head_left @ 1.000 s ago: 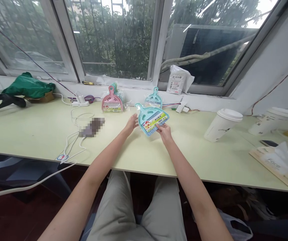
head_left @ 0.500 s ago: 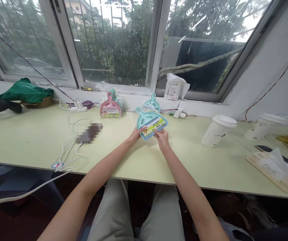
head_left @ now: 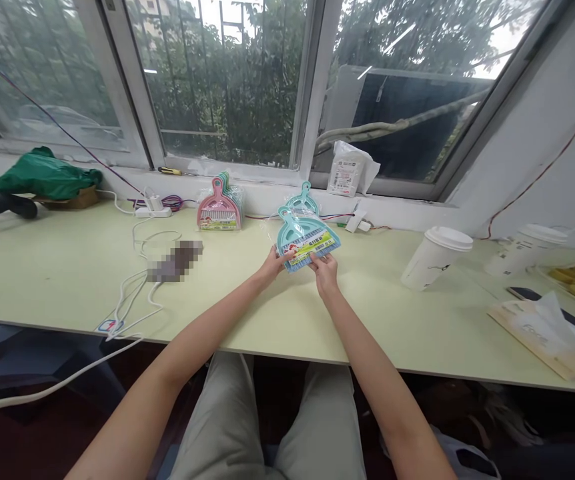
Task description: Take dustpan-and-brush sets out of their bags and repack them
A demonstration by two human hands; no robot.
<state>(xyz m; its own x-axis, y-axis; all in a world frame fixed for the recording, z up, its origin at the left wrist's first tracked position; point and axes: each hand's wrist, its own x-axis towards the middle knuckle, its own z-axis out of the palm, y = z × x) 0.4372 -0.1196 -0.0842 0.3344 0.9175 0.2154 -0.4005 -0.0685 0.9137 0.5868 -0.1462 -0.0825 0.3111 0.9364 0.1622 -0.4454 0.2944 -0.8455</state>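
Between my two hands is a teal dustpan and brush set (head_left: 300, 235) in clear wrap, tilted, with blue bristles and a yellow-green label facing me. My left hand (head_left: 271, 265) grips its lower left corner. My right hand (head_left: 325, 272) pinches its lower edge from the front. Just behind it, a second teal dustpan set (head_left: 303, 199) stands against the wall below the window, partly hidden by the held one. To the left stands a row of wrapped dustpan sets, a pink dustpan set (head_left: 219, 207) in front and teal ones behind.
White cables and a pixelated object (head_left: 176, 261) lie on the table (head_left: 267, 320) left of my arms. A power strip (head_left: 153, 211) and green bag (head_left: 45, 175) sit farther back. On the right are a lidded paper cup (head_left: 436, 259), a tissue pack (head_left: 542, 337) and a phone (head_left: 525, 294).
The held dustpan set has moved slightly right and away from me, nearer the teal one behind it. Both hands keep their grip. The whole view has shifted slightly.
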